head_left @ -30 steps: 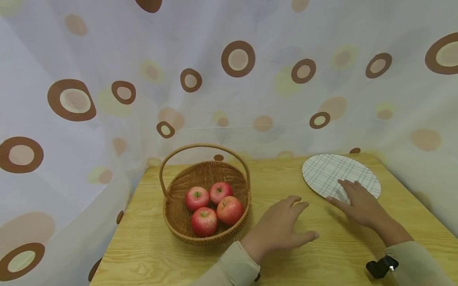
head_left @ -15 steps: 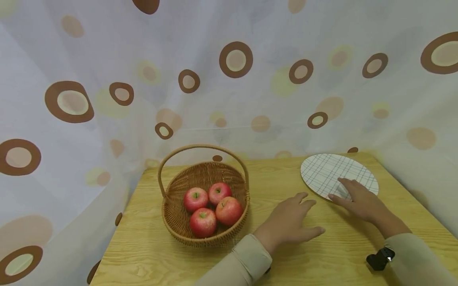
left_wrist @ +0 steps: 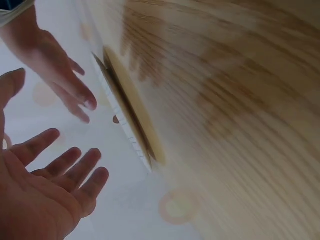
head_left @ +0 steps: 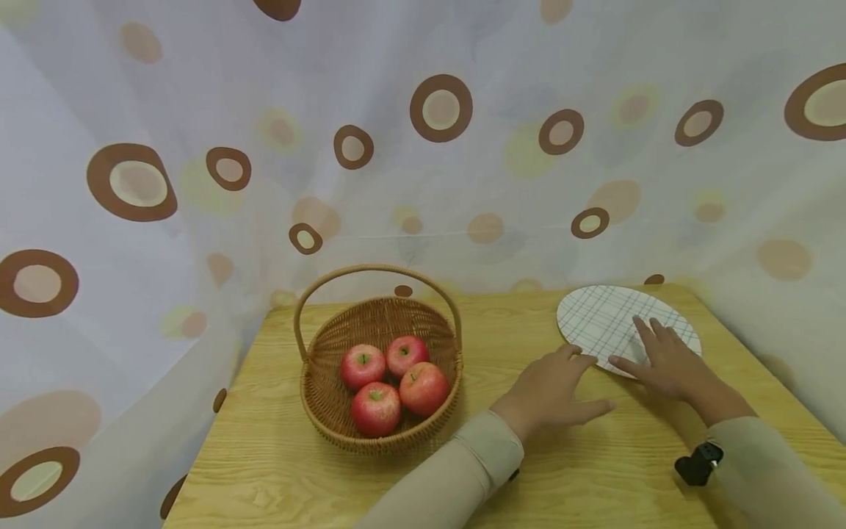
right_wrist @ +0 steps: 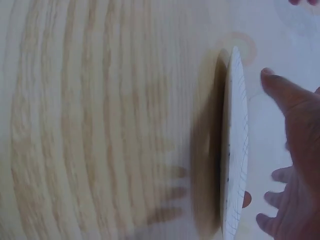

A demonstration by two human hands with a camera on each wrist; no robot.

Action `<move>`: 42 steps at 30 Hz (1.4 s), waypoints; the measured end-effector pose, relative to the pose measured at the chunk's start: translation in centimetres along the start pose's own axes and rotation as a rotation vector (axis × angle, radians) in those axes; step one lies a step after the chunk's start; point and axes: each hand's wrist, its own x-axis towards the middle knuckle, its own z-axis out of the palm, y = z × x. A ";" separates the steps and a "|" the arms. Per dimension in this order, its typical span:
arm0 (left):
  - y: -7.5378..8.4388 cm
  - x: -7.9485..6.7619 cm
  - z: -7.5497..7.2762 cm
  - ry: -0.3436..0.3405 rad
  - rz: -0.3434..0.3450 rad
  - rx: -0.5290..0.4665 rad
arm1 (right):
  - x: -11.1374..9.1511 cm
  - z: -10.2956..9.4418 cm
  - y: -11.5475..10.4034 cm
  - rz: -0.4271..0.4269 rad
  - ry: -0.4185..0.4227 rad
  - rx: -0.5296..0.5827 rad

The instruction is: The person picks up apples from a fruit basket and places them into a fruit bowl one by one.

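Spotted white fabric [head_left: 509, 66] backs our checked white disc [head_left: 591, 319]. Near it our left hand [head_left: 548, 389] and right hand [head_left: 677, 367] hover spread, brown wicker basket [head_left: 378, 444] leftward.

The round white plate [head_left: 611, 323] has a checked pattern of thin dark lines. It lies patterned side up on the wooden table [head_left: 277, 470], toward the far right.

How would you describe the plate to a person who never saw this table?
On the wooden table, look toward the back right, near the right hand. The round plate lies there. Unlike the brown basket of red apples, it is white with thin crossing lines.
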 end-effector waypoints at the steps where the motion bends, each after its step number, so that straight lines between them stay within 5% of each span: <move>1: 0.1 0.3 -0.1 0.005 0.004 -0.006 | 0.2 0.0 0.2 -0.003 0.011 -0.003; 7: 0.6 2.4 0.0 0.027 -0.010 0.004 | 1.3 -0.1 1.4 0.024 -0.008 -0.038; 12: 0.8 3.6 1.4 -0.007 -0.030 0.021 | 1.5 0.0 1.8 0.055 -0.071 -0.013; 20: 0.8 5.3 2.6 -0.002 -0.064 0.176 | 2.1 0.3 3.2 0.105 -0.127 0.015; 31: -0.8 7.2 3.0 0.010 -0.095 0.032 | 2.0 0.6 2.8 0.098 -0.198 0.072; 42: -2.3 8.6 4.6 -0.064 -0.100 0.144 | 1.9 1.1 2.9 0.095 -0.263 0.091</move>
